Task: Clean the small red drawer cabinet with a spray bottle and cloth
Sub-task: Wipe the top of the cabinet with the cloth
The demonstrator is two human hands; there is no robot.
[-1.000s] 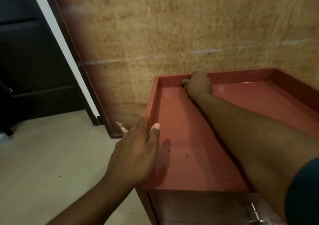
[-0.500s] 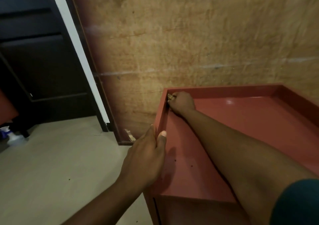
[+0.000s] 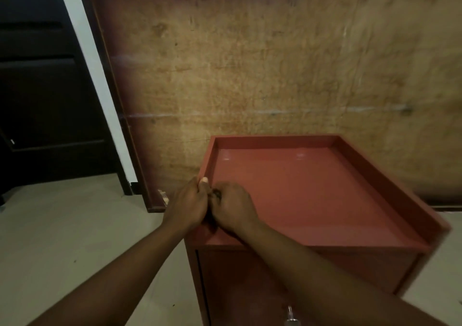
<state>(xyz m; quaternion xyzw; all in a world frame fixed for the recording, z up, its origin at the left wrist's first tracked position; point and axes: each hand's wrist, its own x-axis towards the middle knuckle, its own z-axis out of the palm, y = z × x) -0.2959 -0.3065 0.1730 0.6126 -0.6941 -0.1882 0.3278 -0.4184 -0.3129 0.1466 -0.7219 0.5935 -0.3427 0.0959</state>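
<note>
The small red drawer cabinet point(image 3: 312, 195) stands against a brown wall, its glossy top ringed by a raised rim. My left hand point(image 3: 188, 204) grips the left rim near the front corner, thumb over the edge. My right hand point(image 3: 233, 209) is right beside it on the top, just inside that rim, fingers closed on a small wadded cloth point(image 3: 216, 194) of which only a dark bit shows. The two hands touch. No spray bottle is in view.
A metal drawer handle point(image 3: 291, 318) pokes out of the cabinet front at the bottom edge. A dark door point(image 3: 45, 105) with a white frame strip point(image 3: 100, 95) is on the left. Pale floor point(image 3: 75, 238) spreads to the left of the cabinet.
My right hand has slid with the cloth from the back left corner along the left rim to the front, next to my left hand. The view has pulled back and tilted up.
</note>
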